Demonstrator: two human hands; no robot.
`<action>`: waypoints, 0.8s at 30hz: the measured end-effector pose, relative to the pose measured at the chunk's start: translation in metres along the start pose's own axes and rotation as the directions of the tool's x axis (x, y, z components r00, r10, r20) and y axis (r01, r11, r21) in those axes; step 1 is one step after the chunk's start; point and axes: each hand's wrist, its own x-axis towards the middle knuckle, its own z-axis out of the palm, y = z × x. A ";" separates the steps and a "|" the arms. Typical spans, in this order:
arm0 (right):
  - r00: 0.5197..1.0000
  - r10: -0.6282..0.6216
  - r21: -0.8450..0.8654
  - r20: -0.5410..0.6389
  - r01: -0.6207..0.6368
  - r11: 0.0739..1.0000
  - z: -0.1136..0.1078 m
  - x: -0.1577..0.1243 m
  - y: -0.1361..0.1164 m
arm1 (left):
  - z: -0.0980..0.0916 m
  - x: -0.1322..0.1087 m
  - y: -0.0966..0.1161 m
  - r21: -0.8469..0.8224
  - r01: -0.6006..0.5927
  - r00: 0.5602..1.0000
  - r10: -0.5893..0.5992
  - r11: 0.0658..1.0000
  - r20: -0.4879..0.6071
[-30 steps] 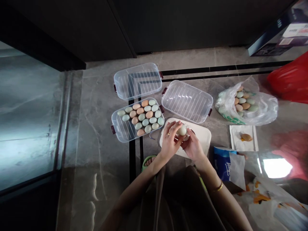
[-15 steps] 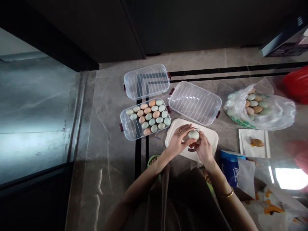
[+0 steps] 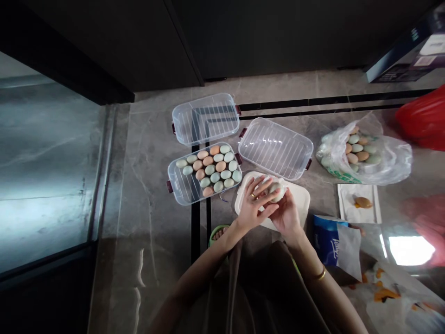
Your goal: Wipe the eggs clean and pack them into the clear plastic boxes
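A pale green egg [image 3: 276,192] is between my two hands, above a white lid [image 3: 301,198] on the floor. My right hand [image 3: 288,214] cups it from below and the right, and a crumpled white tissue [image 3: 282,183] shows against its far side. The fingers of my left hand [image 3: 256,199] curve over the near side of the egg and partly cover it. Just left of my hands stands a clear plastic box [image 3: 181,188] with rows of brown and pale green eggs and a bare strip along its left and front side.
Two more clear boxes, one at the back [image 3: 205,118] and one behind the lid [image 3: 276,148], hold nothing. To the right lie a plastic bag of eggs [image 3: 385,157], a brown cracked-looking egg [image 3: 363,202] on a tissue [image 3: 358,215], a blue tissue pack [image 3: 327,239] and a red bag [image 3: 422,118].
My left fingers have moved over the egg, covering more of it, and my right hand has turned palm up beneath it. The whole view has shifted slightly.
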 end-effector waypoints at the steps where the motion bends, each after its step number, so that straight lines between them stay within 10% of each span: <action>1: 1.000 -0.006 -0.006 -0.014 0.006 1.000 -0.001 0.001 -0.002 | -0.001 0.003 0.000 -0.039 0.017 1.000 -0.017 0.999 -0.005; 9: 0.999 0.006 -0.093 -0.053 -0.011 0.996 -0.010 0.006 -0.005 | -0.002 0.011 -0.004 -0.070 0.086 0.961 -0.064 0.994 0.268; 16: 0.991 -0.123 -0.074 -0.058 0.119 0.990 0.007 0.002 0.008 | 0.005 0.003 -0.007 -0.269 0.359 0.933 -0.335 0.894 0.134; 24: 1.000 -0.020 -0.042 0.017 0.021 0.999 -0.007 0.005 0.001 | 0.007 0.003 -0.009 -0.287 0.301 0.954 -0.287 0.909 0.093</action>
